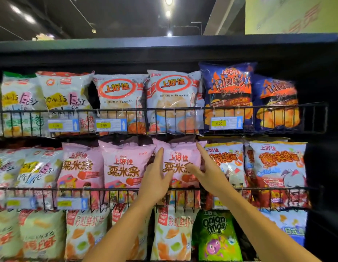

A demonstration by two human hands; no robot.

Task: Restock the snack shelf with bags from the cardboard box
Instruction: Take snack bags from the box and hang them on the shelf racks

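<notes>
Shiny film on every bag, dark metal all around them.
Centre frame, the pink plastic-film snack bag (180, 163) is smooth and glossy, softly creased along its top seam. Upper middle, the white plastic-film shrimp flakes bag (173, 99) throws back the light in bright patches, and upper right, the blue plastic-film potato chip bag (228, 95) gleams the same way. Across the middle, the thin black metal wire rail (145, 109) looks smooth with a dull sheen. The yellow-and-white paper price tag (111, 125) sits under clear glossy plastic. Along the top, the black shelf board (164, 44) looks matt.
</notes>
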